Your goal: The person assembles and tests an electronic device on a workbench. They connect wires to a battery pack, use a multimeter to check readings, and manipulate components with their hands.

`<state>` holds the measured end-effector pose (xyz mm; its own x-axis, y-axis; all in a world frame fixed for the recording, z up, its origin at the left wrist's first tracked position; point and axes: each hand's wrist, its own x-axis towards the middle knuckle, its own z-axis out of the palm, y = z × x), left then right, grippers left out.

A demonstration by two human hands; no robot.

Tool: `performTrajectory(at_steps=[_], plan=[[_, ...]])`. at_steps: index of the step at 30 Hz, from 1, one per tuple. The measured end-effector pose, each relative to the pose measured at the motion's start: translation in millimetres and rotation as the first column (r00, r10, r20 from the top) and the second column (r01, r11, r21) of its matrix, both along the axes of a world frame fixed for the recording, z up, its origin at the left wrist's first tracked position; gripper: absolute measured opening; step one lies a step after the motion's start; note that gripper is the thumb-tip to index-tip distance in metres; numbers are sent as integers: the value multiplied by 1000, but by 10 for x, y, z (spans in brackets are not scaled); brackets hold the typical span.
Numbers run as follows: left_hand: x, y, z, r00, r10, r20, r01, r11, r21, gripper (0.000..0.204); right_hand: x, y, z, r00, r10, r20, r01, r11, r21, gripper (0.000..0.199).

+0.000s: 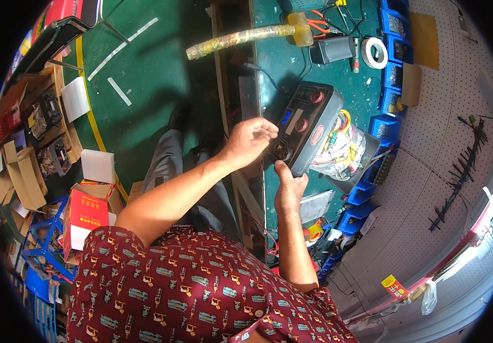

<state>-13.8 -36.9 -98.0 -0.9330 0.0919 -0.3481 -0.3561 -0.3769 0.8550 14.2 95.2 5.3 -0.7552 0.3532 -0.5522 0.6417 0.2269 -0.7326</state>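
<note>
One control box (309, 131), grey with a black front panel, sits tilted toward about 2 o'clock, over the green workbench (269, 34). The step in hand looks like checking or setting the panel: its one small display (286, 117) glows blue. The next move likely calls for a light fingertip touch from the left while the right side is kept steady.

Two hands are at the box. The left hand (249, 143) reaches in at the panel's near edge, fingers curled, with a narrow gap to the thumb; whether they touch the panel I cannot tell. The right hand (291, 188) holds the box's lowest corner, thumb against the panel edge, the other fingers mostly hidden.

The panel carries two red knobs (302, 125) and, nearest the hands, one round metal socket (283, 152). One bundle of coloured wires (341, 151) lies just behind the box, between 2 and 3 o'clock.

Around the bench: one mallet (301, 30) with a wrapped handle at 12 o'clock, one black adapter (333, 50) near 1 o'clock, one roll of white tape (373, 52) between 1 and 2, and at least six blue bins (385, 127) curving down the right.
</note>
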Motion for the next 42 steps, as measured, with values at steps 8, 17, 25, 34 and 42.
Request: performTrajectory(at_steps=[8,17,25,34,42], plan=[[25,-24,-44,995,-70,-64,76,992,97,34,6,19,-26,1000,-17,-17,17,999,-31,30],[51,25,70,995,-44,-92,40,998,-42,34,-5,-17,10,1000,9,6,-9,1000,-18,30],[5,20,137,997,-44,59,35,989,142,18,-4,-26,-3,999,-41,-9,41,998,-42,32],[-6,19,67,963,-266,-34,267,962,54,20,16,38,-37,1000,20,9,-21,998,52,23],[-32,95,-58,965,-262,-13,263,964,27,19,-54,-11,128,1000,23,12,-24,999,43,39]])
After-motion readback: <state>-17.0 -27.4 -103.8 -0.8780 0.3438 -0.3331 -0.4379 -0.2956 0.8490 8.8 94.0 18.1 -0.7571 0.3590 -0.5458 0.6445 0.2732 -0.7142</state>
